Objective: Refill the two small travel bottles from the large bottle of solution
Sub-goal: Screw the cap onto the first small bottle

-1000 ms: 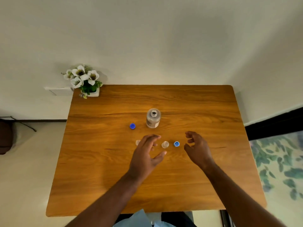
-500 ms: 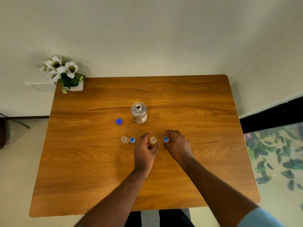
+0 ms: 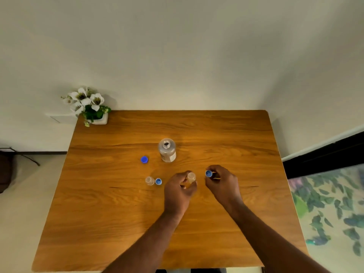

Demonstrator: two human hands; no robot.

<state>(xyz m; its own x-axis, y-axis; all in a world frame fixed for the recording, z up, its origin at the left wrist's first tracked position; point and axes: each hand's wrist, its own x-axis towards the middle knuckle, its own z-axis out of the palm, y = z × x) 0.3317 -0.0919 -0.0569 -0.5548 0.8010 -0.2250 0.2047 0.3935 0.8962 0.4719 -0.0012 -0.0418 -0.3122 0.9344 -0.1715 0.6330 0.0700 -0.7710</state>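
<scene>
The left hand (image 3: 180, 191) curls around a small clear plastic bottle (image 3: 191, 177), a short round tube with an open mouth, pinched between thumb and fingertips just above the worktop (image 3: 226, 138). The right hand (image 3: 221, 181) sits just beside it, to its right, fingers bent in a narrow pinch on a small blue cap (image 3: 208, 173), a round plastic piece whose hollow side faces the camera. The two hands are close but not touching.

Left of the left hand, the second small bottle (image 3: 149, 180) stands upright on the wood, clear and uncapped, with its own blue cap (image 3: 158, 181) lying just beside it on the side nearer the hand, hollow side up. Beyond the left hand's fingertips stands the large bottle (image 3: 167, 149), a stout clear cylinder with rounded shoulders, an open neck and a pale label low on its side; whether it holds liquid is hard to tell. Its larger blue cap (image 3: 144, 159) lies flat, well left of it, solid top upward.

The worktop is a rectangular slab of warm orange-brown wood with long streaky grain and rounded corners. At the far corner beyond the left hand, a small white pot (image 3: 101, 120) holds white flowers (image 3: 84, 99) with dark centres and green leaves. Both forearms are bare and reach in from the near edge.
</scene>
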